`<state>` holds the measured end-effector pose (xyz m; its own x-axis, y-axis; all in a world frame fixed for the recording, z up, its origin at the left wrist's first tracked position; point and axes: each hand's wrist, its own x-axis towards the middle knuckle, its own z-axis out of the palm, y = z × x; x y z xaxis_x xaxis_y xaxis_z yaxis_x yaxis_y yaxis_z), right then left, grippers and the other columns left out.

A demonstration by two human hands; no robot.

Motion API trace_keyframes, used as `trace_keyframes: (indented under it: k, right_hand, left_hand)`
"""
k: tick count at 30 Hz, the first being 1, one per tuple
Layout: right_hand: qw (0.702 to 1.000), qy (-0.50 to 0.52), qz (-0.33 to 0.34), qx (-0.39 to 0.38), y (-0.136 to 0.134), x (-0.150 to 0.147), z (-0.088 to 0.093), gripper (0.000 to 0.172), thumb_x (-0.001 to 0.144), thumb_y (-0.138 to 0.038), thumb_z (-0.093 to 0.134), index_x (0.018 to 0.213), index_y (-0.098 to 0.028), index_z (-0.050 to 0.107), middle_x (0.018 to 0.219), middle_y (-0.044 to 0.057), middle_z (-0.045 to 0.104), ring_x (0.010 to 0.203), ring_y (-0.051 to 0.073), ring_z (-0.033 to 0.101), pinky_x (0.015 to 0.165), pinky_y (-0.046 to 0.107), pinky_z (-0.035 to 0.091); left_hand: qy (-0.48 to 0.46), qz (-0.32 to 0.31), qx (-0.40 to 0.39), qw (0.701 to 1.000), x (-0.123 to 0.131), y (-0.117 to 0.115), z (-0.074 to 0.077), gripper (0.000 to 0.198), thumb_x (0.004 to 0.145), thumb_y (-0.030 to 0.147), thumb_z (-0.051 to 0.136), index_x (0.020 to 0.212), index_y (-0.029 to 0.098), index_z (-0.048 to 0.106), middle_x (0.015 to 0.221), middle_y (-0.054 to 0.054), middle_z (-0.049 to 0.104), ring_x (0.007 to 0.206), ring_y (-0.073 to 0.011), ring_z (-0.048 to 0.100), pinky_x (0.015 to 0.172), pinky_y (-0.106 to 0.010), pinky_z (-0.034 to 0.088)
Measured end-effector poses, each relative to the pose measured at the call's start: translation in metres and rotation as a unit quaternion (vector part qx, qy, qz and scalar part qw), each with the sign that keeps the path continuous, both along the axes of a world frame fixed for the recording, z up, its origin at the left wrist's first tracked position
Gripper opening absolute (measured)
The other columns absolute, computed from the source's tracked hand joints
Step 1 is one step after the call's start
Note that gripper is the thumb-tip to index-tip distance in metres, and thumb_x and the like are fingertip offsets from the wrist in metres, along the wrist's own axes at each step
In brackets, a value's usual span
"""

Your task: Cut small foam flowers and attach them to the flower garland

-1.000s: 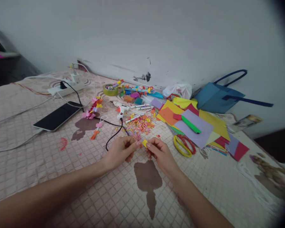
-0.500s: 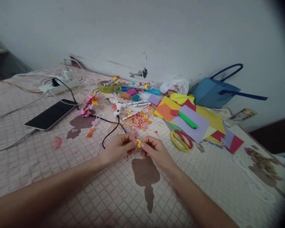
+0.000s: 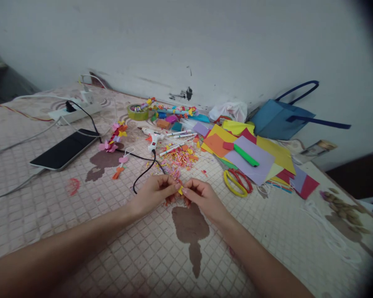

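Note:
Between both hands is a small yellow craft piece (image 3: 180,190), perhaps paper or foam, mostly covered by fingertips. My left hand (image 3: 157,192) is closed, pinching its left side with thumb and finger. My right hand (image 3: 202,196) is closed too, its thumb and finger gripping the right side. Just beyond the hands lies a heap of colourful paper scraps (image 3: 180,159). A white glue gun (image 3: 153,138) rests behind the left hand, its black cord (image 3: 143,176) looping toward it. To the right of my right hand are scissors (image 3: 236,184) with yellow and red handles.
Coloured sheets (image 3: 251,159) with a green strip (image 3: 246,155) spread at the right, before a blue bag (image 3: 281,120). A tablet-like device (image 3: 65,150) and a power strip (image 3: 77,111) with cables occupy the left. Tape (image 3: 138,112) stands at the back; white cord (image 3: 329,236) lies far right.
The yellow piece has turned slightly between the fingertips, and less of it shows. Both hands stay in nearly the same place; the view has shifted very little.

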<state>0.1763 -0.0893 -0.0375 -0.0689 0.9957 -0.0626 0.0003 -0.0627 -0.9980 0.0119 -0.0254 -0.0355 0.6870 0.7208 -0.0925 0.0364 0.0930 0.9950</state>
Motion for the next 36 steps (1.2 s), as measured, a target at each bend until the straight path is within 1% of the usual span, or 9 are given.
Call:
trace_keyframes:
  k: [3,6,10,19,23,26,28,33,36]
  right_hand:
    - [1.0,0.001,-0.022,0.013,-0.0003,0.0,0.0002,0.024,0.08,-0.039,0.065,0.071,-0.018,0.057,0.06,-0.004,0.054,0.051,0.008,0.048,0.051,0.021,0.042]
    - [0.999,0.005,-0.036,0.023,-0.0004,0.0,-0.0008,0.023,0.081,-0.037,0.063,0.071,-0.018,0.057,0.059,-0.004,0.053,0.052,0.009,0.048,0.05,0.021,0.042]
    - [0.999,0.004,-0.032,0.023,-0.0006,0.0003,-0.0013,0.022,0.081,-0.037,0.063,0.071,-0.018,0.058,0.06,-0.003,0.054,0.052,0.009,0.048,0.05,0.022,0.042]
    - [0.999,0.006,-0.038,0.008,0.0001,0.002,-0.0024,0.02,0.082,-0.035,0.061,0.072,-0.018,0.057,0.065,-0.002,0.056,0.053,0.009,0.049,0.05,0.021,0.042]
    - [0.998,-0.035,-0.049,0.031,-0.001,0.0021,-0.0021,0.019,0.084,-0.034,0.058,0.072,-0.019,0.055,0.06,-0.003,0.053,0.052,0.01,0.048,0.05,0.022,0.041]
    - [0.991,-0.097,-0.062,0.069,-0.0026,0.0001,-0.0007,0.018,0.084,-0.033,0.058,0.073,-0.019,0.056,0.061,-0.003,0.051,0.054,0.01,0.047,0.052,0.023,0.039]
    - [0.988,-0.12,-0.065,0.076,-0.0033,-0.0016,0.0,0.018,0.084,-0.033,0.058,0.073,-0.019,0.056,0.063,-0.003,0.052,0.055,0.011,0.047,0.052,0.023,0.039]
    - [0.99,-0.109,-0.057,0.063,-0.0033,-0.0031,0.0002,0.016,0.083,-0.034,0.059,0.077,-0.02,0.058,0.067,-0.001,0.055,0.058,0.012,0.049,0.053,0.024,0.041]
    - [0.99,-0.112,-0.056,0.062,-0.0031,-0.0028,0.0003,0.016,0.083,-0.034,0.058,0.076,-0.02,0.058,0.065,-0.001,0.055,0.057,0.012,0.05,0.054,0.024,0.041]
  left_hand:
    - [0.0,0.005,-0.006,1.0,0.0006,-0.0002,0.0018,0.028,0.08,0.04,0.056,0.073,0.013,0.056,0.062,0.0,0.059,0.054,-0.0096,0.054,0.053,-0.022,0.044]
    - [0.008,-0.004,-0.007,1.0,0.0004,0.0001,0.0018,0.027,0.078,0.04,0.06,0.076,0.013,0.057,0.063,-0.001,0.06,0.055,-0.01,0.055,0.053,-0.022,0.043]
    - [0.011,-0.012,0.002,1.0,-0.0009,0.0002,0.0013,0.027,0.077,0.039,0.061,0.072,0.013,0.055,0.059,0.0,0.057,0.052,-0.0098,0.052,0.051,-0.022,0.042]
    - [-0.019,-0.013,-0.01,1.0,-0.0008,0.0004,0.003,0.025,0.082,0.036,0.055,0.074,0.013,0.056,0.067,-0.001,0.06,0.057,-0.0089,0.055,0.055,-0.022,0.044]
    - [-0.015,0.001,-0.017,1.0,0.0006,0.0001,0.0046,0.029,0.085,0.041,0.052,0.075,0.013,0.056,0.069,-0.001,0.06,0.058,-0.0092,0.056,0.056,-0.022,0.045]
    - [-0.008,0.012,-0.013,1.0,0.0004,0.0003,0.0041,0.027,0.081,0.04,0.057,0.077,0.013,0.056,0.065,0.0,0.059,0.057,-0.0097,0.055,0.055,-0.022,0.045]
    - [-0.015,0.014,-0.006,1.0,-0.0001,0.0007,0.0025,0.025,0.079,0.037,0.061,0.079,0.013,0.056,0.064,0.001,0.059,0.057,-0.0096,0.055,0.055,-0.022,0.045]
    - [-0.031,0.006,0.001,1.0,-0.0008,0.0025,-0.003,0.023,0.079,0.037,0.06,0.079,0.014,0.055,0.065,0.001,0.058,0.056,-0.0095,0.055,0.054,-0.022,0.046]
    - [-0.026,0.003,0.005,1.0,-0.0002,0.0029,-0.0044,0.023,0.079,0.037,0.059,0.079,0.014,0.055,0.065,0.001,0.058,0.057,-0.0097,0.056,0.055,-0.022,0.046]
